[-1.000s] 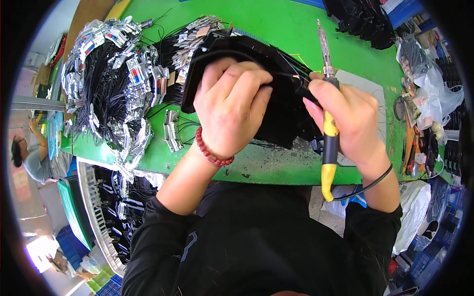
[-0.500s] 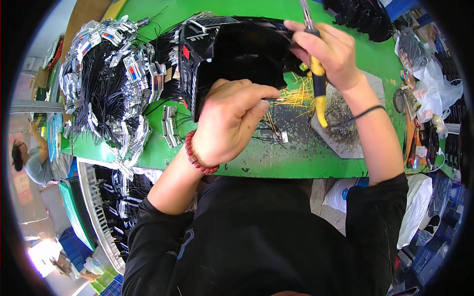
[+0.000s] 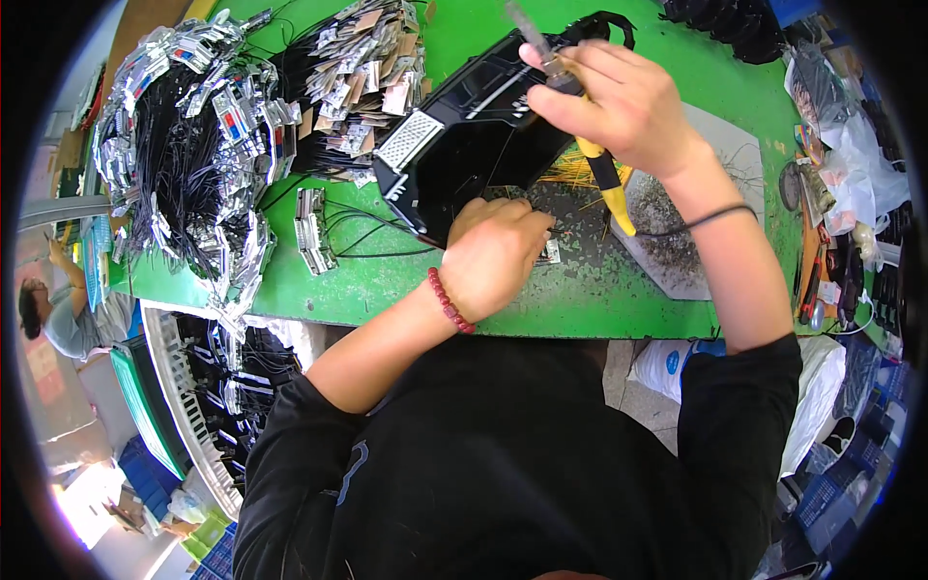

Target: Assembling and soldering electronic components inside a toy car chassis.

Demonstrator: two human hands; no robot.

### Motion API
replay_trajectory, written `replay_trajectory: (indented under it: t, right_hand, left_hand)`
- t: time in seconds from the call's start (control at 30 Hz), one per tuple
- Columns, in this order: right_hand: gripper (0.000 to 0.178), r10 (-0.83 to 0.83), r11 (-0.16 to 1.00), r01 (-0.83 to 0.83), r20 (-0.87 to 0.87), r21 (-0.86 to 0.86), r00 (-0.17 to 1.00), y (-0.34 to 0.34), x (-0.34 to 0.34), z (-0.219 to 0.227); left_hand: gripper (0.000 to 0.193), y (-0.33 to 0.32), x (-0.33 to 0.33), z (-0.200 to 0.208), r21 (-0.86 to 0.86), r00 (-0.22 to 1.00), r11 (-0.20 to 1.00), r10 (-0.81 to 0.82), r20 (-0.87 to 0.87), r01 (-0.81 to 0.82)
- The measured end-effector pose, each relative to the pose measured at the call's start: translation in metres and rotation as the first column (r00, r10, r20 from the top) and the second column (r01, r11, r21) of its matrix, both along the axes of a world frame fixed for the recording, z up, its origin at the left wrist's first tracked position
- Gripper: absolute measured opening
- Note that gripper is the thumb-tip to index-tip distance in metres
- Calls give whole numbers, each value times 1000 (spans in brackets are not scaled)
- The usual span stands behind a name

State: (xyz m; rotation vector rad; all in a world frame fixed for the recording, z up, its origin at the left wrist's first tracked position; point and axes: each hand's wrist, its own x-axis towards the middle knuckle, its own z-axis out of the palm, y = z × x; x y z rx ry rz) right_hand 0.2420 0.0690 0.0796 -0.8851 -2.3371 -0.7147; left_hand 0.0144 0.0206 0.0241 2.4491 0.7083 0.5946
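Observation:
My right hand (image 3: 623,111) grips a soldering iron (image 3: 601,174) with a yellow and black handle, its metal end pointing up and away. The thumb of that hand also lies against a glossy black plastic housing (image 3: 454,164), which stands tilted on the table. My left hand (image 3: 498,256), with a red bead bracelet on the wrist, rests low by the housing's near edge. Its fingers are curled in; what they hold, if anything, is hidden. Beneath and beside the housing lie thin yellow wires (image 3: 570,166). A small pale piece (image 3: 552,251) shows beside the left fingertips.
On the green table (image 3: 367,295), a heap of silvery parts with black wires (image 3: 232,116) fills the left. Another wired bundle (image 3: 367,77) lies behind the housing, and a few silvery parts (image 3: 311,232) lie nearer. A grey, debris-covered board (image 3: 686,261) is at right.
The black housing has turned and tilted, uncovering the wired bundle behind it. My left hand has moved right and lower on the table. My right hand has shifted slightly left with the soldering iron.

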Motion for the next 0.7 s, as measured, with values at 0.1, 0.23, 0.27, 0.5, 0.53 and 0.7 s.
replay_trajectory:
  t: [0.1,0.23,0.27,0.5,0.53,0.7]
  right_hand:
    - [27,-56,997,64,-224,32,973,-26,-1,1]
    - [26,-413,893,67,-749,-446,519,-120,-36,-62]
    - [28,-513,808,-29,-726,-589,458,-134,-53,-55]
    - [25,-500,842,-81,-827,-534,257,-152,-87,-87]
    - [26,-527,817,-78,-795,-571,300,-153,-80,-87]
    - [25,-555,781,-172,-793,-600,251,-157,-79,-88]
  left_hand:
    - [14,2,-5,-2,-23,999,999,31,15,-31]
    - [16,-2,-7,-4,-46,999,999,1,48,1]
    - [16,-4,-9,-5,-38,1000,999,-20,19,21]
    - [19,-8,-10,0,-47,992,994,-100,-74,96]
    - [18,-9,-8,1,-71,998,996,-55,20,56]
    - [13,-9,-8,-2,-126,980,992,11,197,15]
